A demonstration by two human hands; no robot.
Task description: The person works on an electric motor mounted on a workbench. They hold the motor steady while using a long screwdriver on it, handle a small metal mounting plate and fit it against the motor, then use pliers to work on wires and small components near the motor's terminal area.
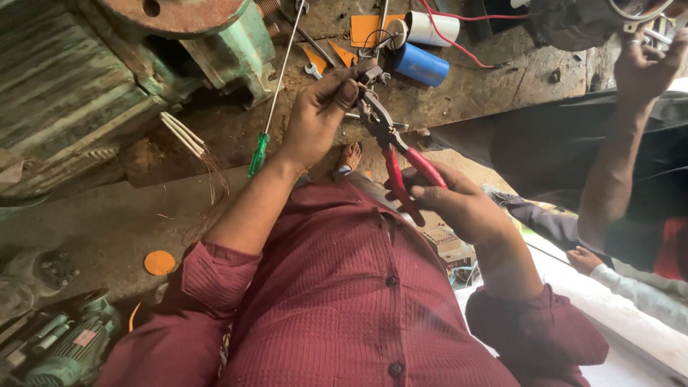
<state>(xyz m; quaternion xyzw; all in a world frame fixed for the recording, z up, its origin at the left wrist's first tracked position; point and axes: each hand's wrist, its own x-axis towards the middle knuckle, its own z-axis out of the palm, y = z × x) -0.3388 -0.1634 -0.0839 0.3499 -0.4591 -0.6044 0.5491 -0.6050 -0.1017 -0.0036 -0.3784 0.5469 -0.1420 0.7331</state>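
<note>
My left hand (315, 122) pinches a small dark metal part (370, 74) between thumb and fingertips, right at the jaw tips of a pair of red-handled pliers (390, 140). My right hand (459, 204) is wrapped around the pliers' red handles (423, 172), and the jaws point up and to the left toward the part. Both hands are held above my maroon buttoned shirt (344, 287). Whether the jaws bite the part is hidden by my fingers.
A green-handled screwdriver (258, 154), a blue cylinder (421, 64), a white cylinder (430, 27), orange sheet scraps (365, 29) and a red wire (459, 44) lie on the dirty floor. A green machine housing (236, 43) with copper wires (197, 143) sits left. Another person's hand (645, 64) works top right.
</note>
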